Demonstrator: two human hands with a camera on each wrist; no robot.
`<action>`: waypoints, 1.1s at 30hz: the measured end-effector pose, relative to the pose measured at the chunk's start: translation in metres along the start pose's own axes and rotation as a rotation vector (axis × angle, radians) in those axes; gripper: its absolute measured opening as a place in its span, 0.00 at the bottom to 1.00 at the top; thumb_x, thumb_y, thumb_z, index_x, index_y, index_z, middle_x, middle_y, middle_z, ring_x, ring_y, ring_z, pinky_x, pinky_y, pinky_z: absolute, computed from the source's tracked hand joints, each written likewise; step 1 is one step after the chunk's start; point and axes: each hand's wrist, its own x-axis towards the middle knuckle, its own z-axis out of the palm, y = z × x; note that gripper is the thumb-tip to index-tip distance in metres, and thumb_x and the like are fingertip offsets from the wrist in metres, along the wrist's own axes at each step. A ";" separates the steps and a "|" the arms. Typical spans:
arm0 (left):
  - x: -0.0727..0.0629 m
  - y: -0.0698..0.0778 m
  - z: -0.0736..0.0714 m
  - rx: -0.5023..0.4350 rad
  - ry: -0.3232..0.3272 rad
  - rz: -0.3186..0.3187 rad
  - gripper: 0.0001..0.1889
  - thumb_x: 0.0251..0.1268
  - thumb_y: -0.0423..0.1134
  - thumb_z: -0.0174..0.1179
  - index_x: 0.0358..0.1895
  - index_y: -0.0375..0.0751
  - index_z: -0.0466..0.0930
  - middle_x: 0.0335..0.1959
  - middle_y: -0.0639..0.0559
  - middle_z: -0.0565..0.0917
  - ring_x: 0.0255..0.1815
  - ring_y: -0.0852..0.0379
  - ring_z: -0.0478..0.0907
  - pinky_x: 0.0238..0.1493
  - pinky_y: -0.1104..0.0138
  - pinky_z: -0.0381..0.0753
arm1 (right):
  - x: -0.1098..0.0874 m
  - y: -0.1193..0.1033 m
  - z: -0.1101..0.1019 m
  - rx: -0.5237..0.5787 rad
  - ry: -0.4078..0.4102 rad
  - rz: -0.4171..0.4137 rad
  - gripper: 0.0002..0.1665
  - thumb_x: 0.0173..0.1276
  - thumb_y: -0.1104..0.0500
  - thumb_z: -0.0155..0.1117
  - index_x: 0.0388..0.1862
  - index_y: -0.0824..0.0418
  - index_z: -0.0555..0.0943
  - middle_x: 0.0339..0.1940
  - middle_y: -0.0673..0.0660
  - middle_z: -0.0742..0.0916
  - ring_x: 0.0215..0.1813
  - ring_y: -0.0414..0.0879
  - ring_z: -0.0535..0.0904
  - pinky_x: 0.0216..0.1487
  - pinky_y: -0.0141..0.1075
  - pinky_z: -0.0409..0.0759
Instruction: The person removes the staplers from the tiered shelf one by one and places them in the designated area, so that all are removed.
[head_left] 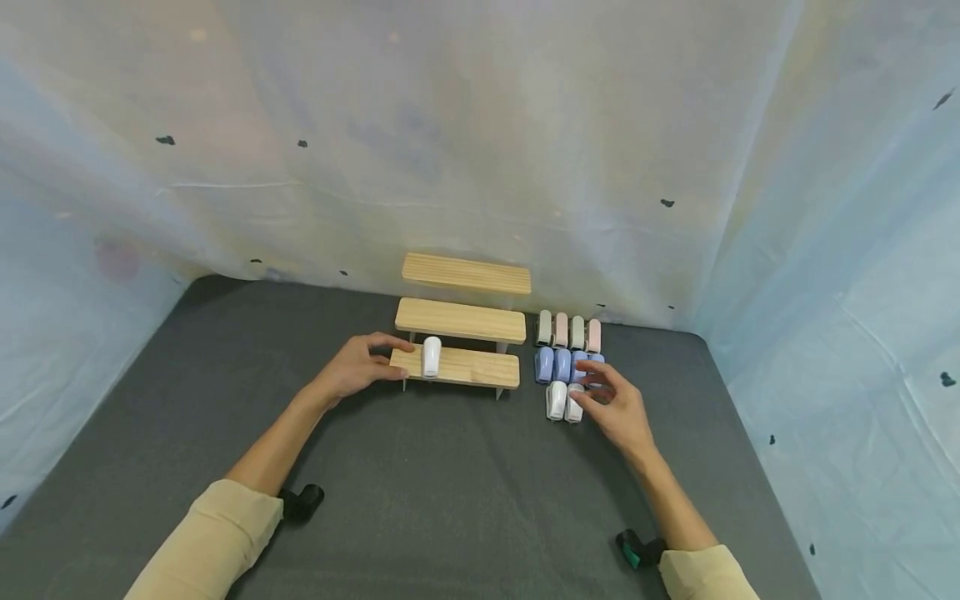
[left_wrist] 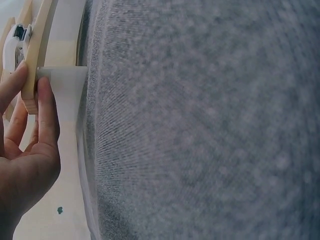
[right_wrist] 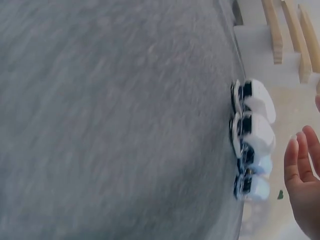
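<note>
A three-tier wooden display stand (head_left: 480,367) rises in steps at the back middle of the table. My left hand (head_left: 362,367) pinches the left end of its lowest board (left_wrist: 31,75) between thumb and fingers. Close to that hand, a white mini stapler (head_left: 431,357) sits on the same board. My right hand (head_left: 617,406) hovers over the stapler rows with its fingers apart; nothing is held in it. Under and beside its fingertips are two white staplers (head_left: 556,401). Behind them is a row of blue staplers (head_left: 562,365), partly covered by the fingers.
Farthest back stands a row of grey-green staplers (head_left: 545,328) and pink staplers (head_left: 561,330), alternating, right of the stand. Dark grey cloth (head_left: 450,500) covers the table. A pale fabric wall (head_left: 480,125) runs close behind the stand, with others at both sides.
</note>
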 end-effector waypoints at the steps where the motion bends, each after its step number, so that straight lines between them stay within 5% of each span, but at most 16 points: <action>1: 0.000 0.000 0.000 -0.001 -0.002 0.002 0.26 0.58 0.44 0.73 0.61 0.47 0.81 0.73 0.43 0.64 0.53 0.44 0.81 0.53 0.50 0.76 | 0.000 -0.004 0.002 -0.004 -0.002 -0.002 0.27 0.62 0.71 0.71 0.61 0.71 0.77 0.57 0.69 0.82 0.52 0.69 0.77 0.50 0.41 0.80; 5: -0.001 0.002 0.001 0.002 -0.003 0.002 0.26 0.59 0.44 0.73 0.61 0.47 0.81 0.73 0.43 0.65 0.53 0.45 0.81 0.53 0.50 0.77 | 0.004 -0.012 0.008 0.023 -0.012 -0.028 0.26 0.63 0.72 0.70 0.60 0.72 0.77 0.56 0.70 0.82 0.53 0.64 0.79 0.51 0.56 0.77; 9: -0.001 0.002 0.001 0.004 0.001 0.003 0.26 0.59 0.43 0.73 0.61 0.47 0.80 0.72 0.42 0.65 0.53 0.45 0.81 0.53 0.50 0.77 | 0.008 -0.014 0.015 0.067 -0.029 -0.076 0.26 0.62 0.74 0.69 0.60 0.75 0.76 0.56 0.73 0.81 0.52 0.54 0.80 0.51 0.61 0.75; 16: -0.003 0.004 0.002 0.007 0.007 0.005 0.25 0.60 0.43 0.73 0.61 0.46 0.80 0.72 0.42 0.65 0.49 0.47 0.82 0.50 0.52 0.78 | 0.014 -0.021 0.026 0.094 -0.057 -0.108 0.27 0.62 0.74 0.69 0.61 0.73 0.76 0.56 0.71 0.82 0.54 0.69 0.76 0.52 0.62 0.74; 24: -0.003 0.004 0.004 0.001 0.011 0.004 0.25 0.59 0.42 0.73 0.61 0.46 0.80 0.71 0.42 0.67 0.47 0.48 0.83 0.49 0.53 0.78 | 0.021 -0.030 0.042 0.119 -0.101 -0.152 0.27 0.62 0.75 0.69 0.61 0.74 0.75 0.57 0.71 0.81 0.53 0.65 0.78 0.50 0.61 0.76; 33: -0.003 0.005 0.004 -0.001 0.013 0.006 0.25 0.59 0.41 0.73 0.61 0.45 0.80 0.69 0.41 0.68 0.45 0.48 0.83 0.48 0.53 0.78 | 0.031 -0.034 0.062 0.172 -0.147 -0.189 0.29 0.61 0.75 0.69 0.62 0.75 0.75 0.57 0.72 0.81 0.55 0.71 0.76 0.50 0.60 0.77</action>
